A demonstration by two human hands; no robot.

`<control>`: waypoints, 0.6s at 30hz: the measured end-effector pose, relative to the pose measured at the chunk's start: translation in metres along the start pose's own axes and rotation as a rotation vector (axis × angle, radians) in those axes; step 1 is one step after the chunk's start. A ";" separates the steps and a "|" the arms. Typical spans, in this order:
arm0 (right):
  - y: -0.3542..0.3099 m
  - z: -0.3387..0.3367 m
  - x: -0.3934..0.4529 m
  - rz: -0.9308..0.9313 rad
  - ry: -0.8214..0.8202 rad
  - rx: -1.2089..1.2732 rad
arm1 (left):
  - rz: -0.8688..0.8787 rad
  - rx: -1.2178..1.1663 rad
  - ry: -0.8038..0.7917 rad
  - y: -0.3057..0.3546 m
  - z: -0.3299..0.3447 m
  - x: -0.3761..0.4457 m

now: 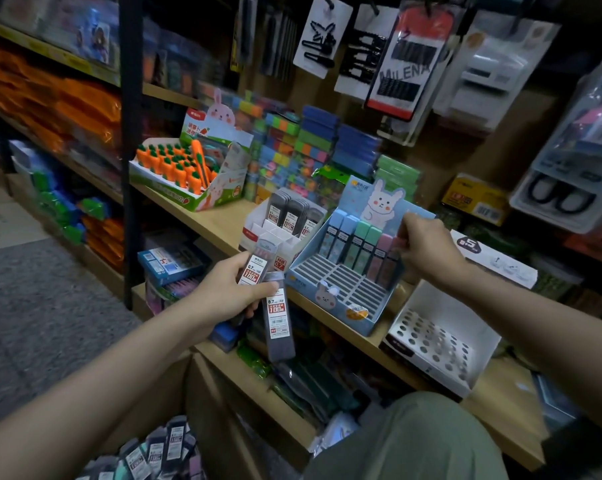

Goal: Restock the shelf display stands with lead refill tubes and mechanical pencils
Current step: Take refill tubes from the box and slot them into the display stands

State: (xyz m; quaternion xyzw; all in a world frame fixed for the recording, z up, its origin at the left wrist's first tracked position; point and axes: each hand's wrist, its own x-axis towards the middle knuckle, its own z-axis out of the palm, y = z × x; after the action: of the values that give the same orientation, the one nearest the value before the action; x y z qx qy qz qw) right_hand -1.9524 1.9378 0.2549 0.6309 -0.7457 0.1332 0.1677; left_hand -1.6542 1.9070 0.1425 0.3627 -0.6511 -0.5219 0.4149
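Observation:
My left hand (228, 294) grips several dark 0.7 HB lead refill tubes (278, 318) in front of the wooden shelf edge. My right hand (422, 249) pinches a pink lead tube (393, 258) at the right end of the back row in the blue rabbit display stand (341, 292). That row holds blue, green and pink tubes; the slotted rows in front of it are bare. Left of it a white display stand (258, 233) holds dark tubes at its back. A white stand with round holes (438, 341) sits to the right.
A carrot-pen display box (188, 174) stands at the back left of the shelf (216, 220). Stacked coloured erasers fill the back. Hanging hair-clip cards are overhead. A heap of loose lead tubes (157, 452) lies low by my knee (413, 441).

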 end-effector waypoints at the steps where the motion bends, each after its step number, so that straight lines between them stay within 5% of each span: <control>1: -0.002 0.000 0.000 -0.017 0.013 -0.047 | -0.003 0.003 -0.005 0.000 0.000 -0.001; 10: -0.010 -0.001 -0.001 0.024 -0.089 -0.299 | -0.015 0.010 -0.007 0.004 0.002 -0.007; 15: -0.015 -0.006 -0.005 0.062 -0.170 -0.293 | -0.023 -0.005 -0.015 0.007 0.003 -0.011; 18: -0.023 -0.013 -0.015 -0.041 -0.064 -0.105 | -0.021 -0.005 -0.016 0.010 0.001 -0.012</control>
State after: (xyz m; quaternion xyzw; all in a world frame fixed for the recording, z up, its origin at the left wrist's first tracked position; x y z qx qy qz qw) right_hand -1.9266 1.9531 0.2604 0.6403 -0.7436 0.0703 0.1795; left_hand -1.6510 1.9201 0.1497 0.3645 -0.6493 -0.5306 0.4050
